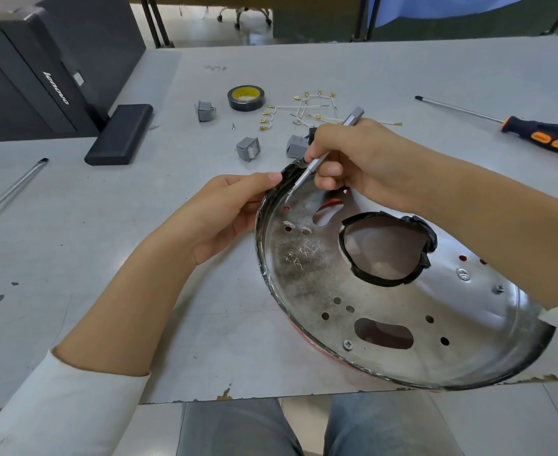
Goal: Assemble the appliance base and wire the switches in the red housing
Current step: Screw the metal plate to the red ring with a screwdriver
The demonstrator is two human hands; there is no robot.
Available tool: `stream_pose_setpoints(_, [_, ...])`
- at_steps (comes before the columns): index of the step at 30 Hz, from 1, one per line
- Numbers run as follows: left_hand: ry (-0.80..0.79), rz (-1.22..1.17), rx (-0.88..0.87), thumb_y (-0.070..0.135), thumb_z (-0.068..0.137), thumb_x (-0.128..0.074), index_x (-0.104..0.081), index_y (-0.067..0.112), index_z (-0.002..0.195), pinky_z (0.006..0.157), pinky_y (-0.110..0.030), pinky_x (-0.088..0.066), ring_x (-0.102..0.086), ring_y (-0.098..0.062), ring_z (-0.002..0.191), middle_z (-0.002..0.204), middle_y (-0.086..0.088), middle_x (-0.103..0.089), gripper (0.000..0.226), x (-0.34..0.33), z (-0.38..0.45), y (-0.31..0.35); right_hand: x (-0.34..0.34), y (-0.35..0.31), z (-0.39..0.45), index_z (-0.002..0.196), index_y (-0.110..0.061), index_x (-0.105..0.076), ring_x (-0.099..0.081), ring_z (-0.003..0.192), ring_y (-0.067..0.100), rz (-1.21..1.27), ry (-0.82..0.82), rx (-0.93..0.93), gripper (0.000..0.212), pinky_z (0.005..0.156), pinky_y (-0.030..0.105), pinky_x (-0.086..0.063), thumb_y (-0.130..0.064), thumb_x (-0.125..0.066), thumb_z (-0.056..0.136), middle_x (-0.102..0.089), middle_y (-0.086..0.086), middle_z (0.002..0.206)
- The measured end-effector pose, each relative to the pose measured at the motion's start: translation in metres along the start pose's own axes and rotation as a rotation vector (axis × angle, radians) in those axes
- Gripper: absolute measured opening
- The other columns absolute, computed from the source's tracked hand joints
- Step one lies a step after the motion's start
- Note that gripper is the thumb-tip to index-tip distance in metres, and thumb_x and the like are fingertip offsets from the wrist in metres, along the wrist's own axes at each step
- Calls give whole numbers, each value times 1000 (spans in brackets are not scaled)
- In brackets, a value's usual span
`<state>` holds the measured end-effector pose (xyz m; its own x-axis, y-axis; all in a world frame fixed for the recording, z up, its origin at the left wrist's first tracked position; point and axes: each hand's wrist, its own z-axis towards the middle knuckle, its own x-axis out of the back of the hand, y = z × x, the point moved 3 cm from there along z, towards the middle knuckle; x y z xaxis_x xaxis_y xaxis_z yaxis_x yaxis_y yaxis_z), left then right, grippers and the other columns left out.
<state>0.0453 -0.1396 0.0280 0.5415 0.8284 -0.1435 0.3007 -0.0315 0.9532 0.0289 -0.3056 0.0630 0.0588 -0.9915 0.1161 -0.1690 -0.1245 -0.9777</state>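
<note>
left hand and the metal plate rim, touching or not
Touching: the head view shows the left hand pinching the far rim of the metal plate.
</note>
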Motion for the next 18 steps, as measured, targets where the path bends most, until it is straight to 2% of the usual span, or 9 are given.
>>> stream_pose_setpoints(14, [32, 58, -8, 15, 94, -52, -74, 14, 57, 59, -20, -56, -64, -9, 56, 64, -4, -68, 43, 3, 3, -2, -3, -2, 2, 61, -14, -51, -40, 45, 14, -157, 10, 65, 24, 58, 30, -30, -11, -52, 84, -34, -5, 44])
stream_pose_setpoints(18, [70, 59, 1, 15, 94, -53, -60, 12, 64, 55, -19, -53, -50, -14, 57, 73, -9, -43, 31, 5, 5, -4, -5, -2, 3, 56, -15, -46, -39, 45, 13, -179, -1, 106, 30, 58, 32, -30, -7, -54, 83, -36, -8, 42])
